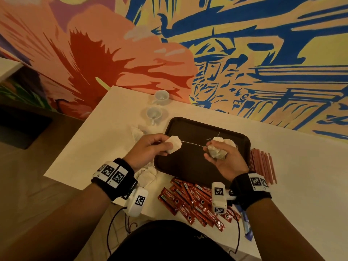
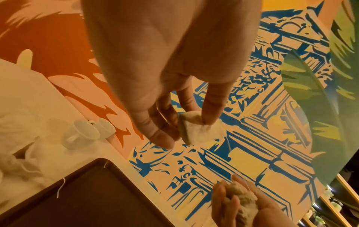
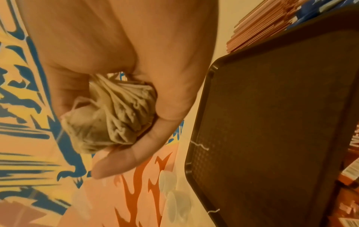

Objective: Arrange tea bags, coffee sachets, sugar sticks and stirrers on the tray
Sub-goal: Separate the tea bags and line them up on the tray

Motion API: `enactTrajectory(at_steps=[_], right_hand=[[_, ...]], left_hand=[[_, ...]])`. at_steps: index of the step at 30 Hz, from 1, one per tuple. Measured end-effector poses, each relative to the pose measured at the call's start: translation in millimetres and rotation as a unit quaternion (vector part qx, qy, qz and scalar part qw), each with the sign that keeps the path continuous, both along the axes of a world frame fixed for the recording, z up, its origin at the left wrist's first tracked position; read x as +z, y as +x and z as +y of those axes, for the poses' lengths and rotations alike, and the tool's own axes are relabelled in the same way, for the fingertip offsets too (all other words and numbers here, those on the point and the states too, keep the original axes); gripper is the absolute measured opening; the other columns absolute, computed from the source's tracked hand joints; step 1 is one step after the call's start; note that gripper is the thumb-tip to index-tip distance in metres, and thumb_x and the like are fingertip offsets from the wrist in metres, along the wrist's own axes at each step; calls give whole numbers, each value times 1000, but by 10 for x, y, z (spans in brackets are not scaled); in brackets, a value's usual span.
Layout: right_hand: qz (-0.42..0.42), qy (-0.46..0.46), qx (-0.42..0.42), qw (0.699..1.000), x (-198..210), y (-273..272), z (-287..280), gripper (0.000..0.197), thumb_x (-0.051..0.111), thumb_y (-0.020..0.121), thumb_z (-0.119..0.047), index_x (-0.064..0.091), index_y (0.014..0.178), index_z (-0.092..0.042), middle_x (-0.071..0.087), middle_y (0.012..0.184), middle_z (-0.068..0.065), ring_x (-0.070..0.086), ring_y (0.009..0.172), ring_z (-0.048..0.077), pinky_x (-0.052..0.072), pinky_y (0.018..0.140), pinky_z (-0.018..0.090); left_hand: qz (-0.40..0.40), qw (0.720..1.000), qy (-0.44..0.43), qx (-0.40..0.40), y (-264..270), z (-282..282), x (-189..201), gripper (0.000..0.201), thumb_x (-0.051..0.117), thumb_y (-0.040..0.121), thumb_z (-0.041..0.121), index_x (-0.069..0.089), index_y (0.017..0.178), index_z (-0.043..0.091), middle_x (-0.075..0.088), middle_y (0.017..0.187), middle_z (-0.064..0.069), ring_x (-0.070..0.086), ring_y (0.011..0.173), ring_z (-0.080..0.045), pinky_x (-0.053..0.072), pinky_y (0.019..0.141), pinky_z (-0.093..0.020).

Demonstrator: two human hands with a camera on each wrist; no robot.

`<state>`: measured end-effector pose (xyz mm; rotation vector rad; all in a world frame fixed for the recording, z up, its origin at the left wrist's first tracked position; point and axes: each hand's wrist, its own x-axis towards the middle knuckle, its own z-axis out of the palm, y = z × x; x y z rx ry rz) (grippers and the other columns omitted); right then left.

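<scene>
Left hand (image 1: 148, 150): fingers (image 2: 212, 106) are pinching a single tea bag (image 1: 173, 144) by its upper edge, lifting it clear above the tray (image 1: 243, 140). Judged purpose: drawing one bag away from the rest so its string (image 1: 192, 144) comes free.

Right hand (image 1: 224, 161): fingers (image 3: 124, 159) are curling tightly round a bunch of tea bags (image 3: 110, 116), thumb clamping them against the palm. The string is running taut from the left fingers' bag across to this bunch, so the bags seem to be tangled together; the right hand is likely anchoring the bunch while the left is pulling.

Tray: dark, lying directly beneath both sets of fingers, carrying only a loose bit of thread (image 3: 200, 145). Nothing appears arranged on it yet.

Spare tea bags (image 1: 136, 132): lying on the tabletop (image 1: 105, 129) just outside the left fingers.

Coffee sachets (image 1: 190, 200): red, heaped on the tabletop below both wrists, toward the person.

Stirrers (image 1: 262, 164): reddish, stacked outside the right hand, beside the tray's edge.

Blue sticks (image 1: 246, 225), possibly sugar: lying by the right wrist.

Two cups (image 1: 157, 106): standing beyond the left fingers, near the wall.
</scene>
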<state>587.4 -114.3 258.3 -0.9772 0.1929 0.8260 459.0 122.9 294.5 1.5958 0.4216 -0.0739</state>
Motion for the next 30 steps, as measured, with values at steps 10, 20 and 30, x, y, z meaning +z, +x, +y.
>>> enactTrajectory(at_steps=[10,20,30], right_hand=[[-88,-76,30,993,-33,39,209,38,48,81,26,54,79,-11,68,92,13,69,83,23,60,75,39],[38,-32,140,989,18,-120,451,21,67,96,-24,65,111,-9,69,96,12,57,59,14,47,52,27],[-32,-14,231,972,164,-62,267,35,74,85,-13,63,117,-3,62,89,9,52,56,10,45,49,24]], left_hand=[[-67,987,138,-51,163,307,74,24,69,93,10,70,91,34,61,77,17,57,75,-2,46,73,-15],[-183,941,237,-158,260,150,140,16,73,88,5,67,96,17,67,108,4,62,106,-15,45,86,-17],[-223,926,246,-182,237,-96,181,14,74,87,4,73,96,15,64,111,-1,61,105,-16,42,91,-15]])
